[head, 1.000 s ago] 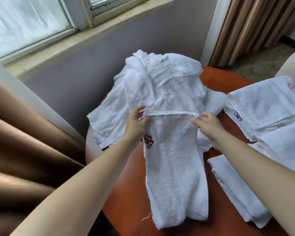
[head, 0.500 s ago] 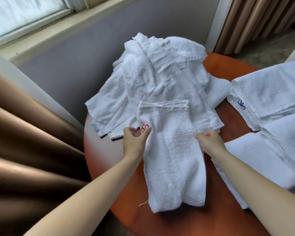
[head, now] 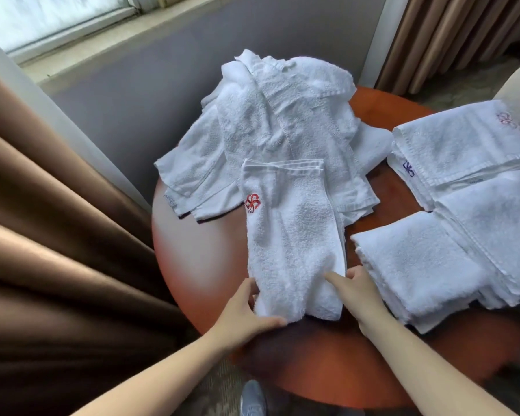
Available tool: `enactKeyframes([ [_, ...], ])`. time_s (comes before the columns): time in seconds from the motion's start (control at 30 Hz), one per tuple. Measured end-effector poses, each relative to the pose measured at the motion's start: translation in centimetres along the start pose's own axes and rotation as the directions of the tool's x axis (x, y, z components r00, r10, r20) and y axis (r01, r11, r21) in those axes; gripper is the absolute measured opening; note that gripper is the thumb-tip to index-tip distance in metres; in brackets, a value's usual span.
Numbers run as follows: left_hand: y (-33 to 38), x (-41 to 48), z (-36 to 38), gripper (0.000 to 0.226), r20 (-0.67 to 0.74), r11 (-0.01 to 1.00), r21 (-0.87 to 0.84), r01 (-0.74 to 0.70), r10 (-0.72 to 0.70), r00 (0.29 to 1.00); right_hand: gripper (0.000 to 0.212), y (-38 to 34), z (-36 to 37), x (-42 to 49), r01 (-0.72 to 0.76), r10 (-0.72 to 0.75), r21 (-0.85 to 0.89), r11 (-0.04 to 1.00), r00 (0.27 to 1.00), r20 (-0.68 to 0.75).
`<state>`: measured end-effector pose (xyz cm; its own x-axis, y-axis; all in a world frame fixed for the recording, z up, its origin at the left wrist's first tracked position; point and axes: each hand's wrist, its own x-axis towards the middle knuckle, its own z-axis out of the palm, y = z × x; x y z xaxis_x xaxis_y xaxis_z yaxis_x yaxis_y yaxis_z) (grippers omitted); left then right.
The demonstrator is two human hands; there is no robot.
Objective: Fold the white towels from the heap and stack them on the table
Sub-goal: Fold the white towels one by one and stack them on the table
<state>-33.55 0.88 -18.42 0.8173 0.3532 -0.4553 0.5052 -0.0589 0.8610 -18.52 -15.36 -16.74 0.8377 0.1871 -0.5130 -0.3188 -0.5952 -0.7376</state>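
White terry towel with a red embroidered flower lies as a long strip on the round reddish wooden counter, and its far end overlaps the crumpled white heap. Our left hand grips its near left corner, our right hand pinches the near right edge, and folded white towels sit to the right.

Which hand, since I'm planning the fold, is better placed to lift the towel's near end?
Probably left: left hand grips the towel at its near corner; right hand sits farther up its edge.
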Motion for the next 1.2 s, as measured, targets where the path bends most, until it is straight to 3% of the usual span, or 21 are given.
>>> enactKeyframes([
  [0.07, -1.4, -0.6, 0.5, 0.088, -0.008, 0.989, 0.135, -0.055, 0.057, 0.998, 0.017, 1.1, 0.5, -1.4, -0.014, 0.014, 0.006, 1.0, 0.996, 0.086],
  [0.13, -2.0, -0.7, 0.8, 0.08, -0.033, 0.976, 0.184, -0.114, 0.123, 0.992, 0.014, 2.0, 0.8, -2.1, -0.004, 0.003, 0.005, 1.0, 0.989, 0.146],
  [0.3, -1.2, -0.4, 1.1, 0.044, -0.142, 0.995, -0.035, -0.092, 0.086, 0.986, 0.012, 2.4, 0.4, -1.4, 0.016, -0.041, 0.126, 0.992, 0.979, 0.2],
  [0.43, -1.1, 0.5, 0.1, 0.041, -0.137, 0.96, -0.276, -0.043, 0.005, 0.991, 0.022, 2.8, -0.8, -0.5, -0.054, -0.008, 0.292, 0.955, 0.978, 0.207],
  [0.57, -0.4, 1.3, -0.7, 0.045, -0.012, 0.885, -0.461, 0.064, -0.079, 0.997, 0.031, 4.0, -0.8, 0.0, -0.119, 0.057, 0.41, 0.904, 0.985, 0.161],
  [0.67, -0.1, 1.1, -0.5, 0.052, -0.027, 0.916, -0.396, 0.064, -0.081, 0.996, 0.034, 4.3, -0.3, -0.1, -0.122, 0.066, 0.446, 0.887, 0.988, 0.141],
  [0.73, -0.5, 0.4, 0.1, 0.057, -0.104, 0.956, -0.29, 0.034, -0.067, 0.992, 0.019, 4.2, -0.2, -0.3, -0.1, 0.046, 0.421, 0.901, 0.99, 0.136],
  [0.83, -1.2, -0.1, 0.6, 0.02, -0.259, 0.986, -0.17, -0.006, -0.038, 0.965, 0.013, 4.0, -0.6, -0.4, -0.09, 0.023, 0.373, 0.923, 0.983, 0.181],
  [0.87, -1.3, -0.1, 0.5, 0.011, -0.277, 0.982, -0.191, -0.016, -0.038, 0.96, 0.014, 4.0, -0.8, -0.3, -0.101, 0.022, 0.384, 0.918, 0.978, 0.207],
  [1.0, -1.5, 0.1, 0.0, 0.015, -0.25, 0.931, -0.364, 0.033, -0.132, 0.959, 0.022, 4.2, -1.3, -0.2, -0.135, 0.029, 0.463, 0.876, 0.973, 0.228],
  [1.2, -1.0, 0.1, 0.4, 0.018, -0.222, 0.926, -0.377, 0.004, -0.094, 0.97, 0.022, 4.6, -0.8, -0.5, -0.069, 0.001, 0.388, 0.919, 0.985, 0.172],
])
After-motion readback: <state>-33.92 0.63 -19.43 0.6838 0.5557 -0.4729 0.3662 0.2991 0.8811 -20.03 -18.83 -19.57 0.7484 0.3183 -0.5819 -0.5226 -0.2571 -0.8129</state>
